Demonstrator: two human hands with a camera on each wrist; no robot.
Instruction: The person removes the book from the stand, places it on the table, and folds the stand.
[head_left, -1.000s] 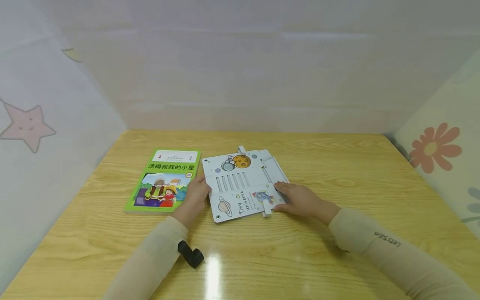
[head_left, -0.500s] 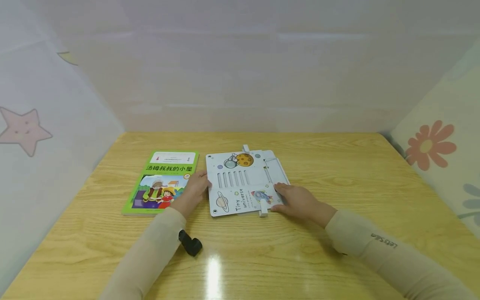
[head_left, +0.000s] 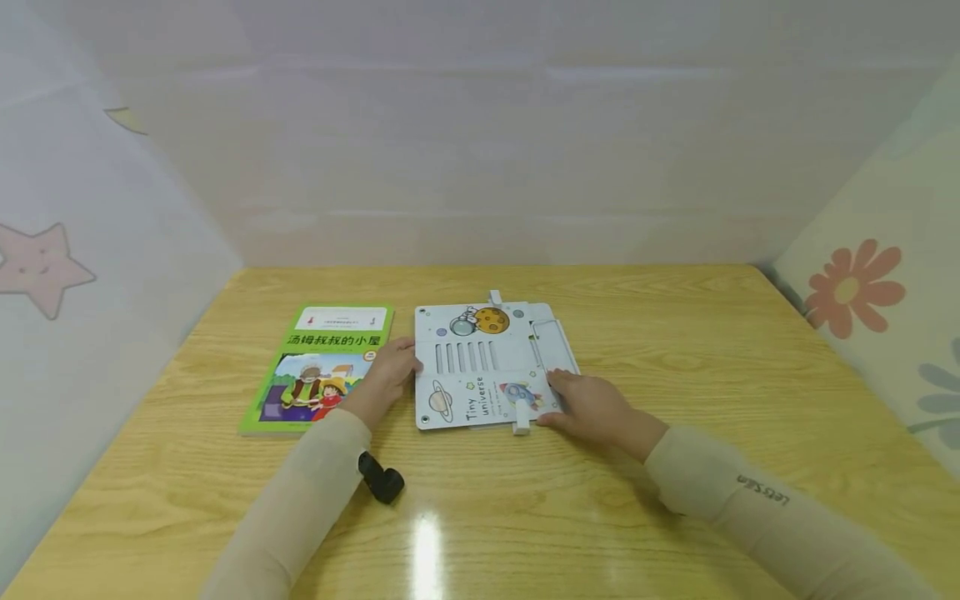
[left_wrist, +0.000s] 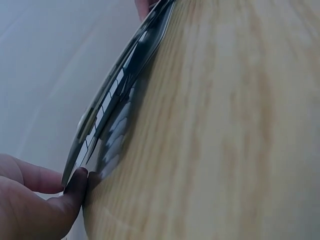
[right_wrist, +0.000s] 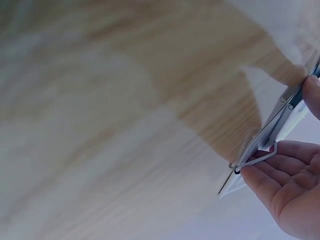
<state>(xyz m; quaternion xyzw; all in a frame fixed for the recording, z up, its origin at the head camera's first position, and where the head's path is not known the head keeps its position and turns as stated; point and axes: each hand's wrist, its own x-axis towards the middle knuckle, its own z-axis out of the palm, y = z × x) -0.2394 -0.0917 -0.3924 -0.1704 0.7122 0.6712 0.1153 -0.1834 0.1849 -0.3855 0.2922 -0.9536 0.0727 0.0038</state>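
Note:
A folded white book stand (head_left: 480, 367), printed "Tiny universe" with planets, an astronaut and a rocket, lies between both hands in the head view. It has a row of slots and white page clips at its far and near edges. My left hand (head_left: 388, 377) pinches the left edge; in the left wrist view, thumb and finger (left_wrist: 37, 177) meet at a corner of the stand (left_wrist: 107, 100). My right hand (head_left: 596, 407) grips the right edge by a wire frame, fingers (right_wrist: 287, 165) under it in the right wrist view. Whether the stand touches the table cannot be told.
A green-bordered picture book (head_left: 330, 337) lies flat on the wooden table (head_left: 675, 350), just left of the stand and partly behind the left hand and wrist. White cloth walls (head_left: 480, 158) with printed shapes enclose the back and sides. A black strap piece (head_left: 381, 479) sits at the left sleeve.
The book stand has turned a little, its near edge now lying more level with the table's. Both hands have kept their hold on it. The head view has shifted slightly.

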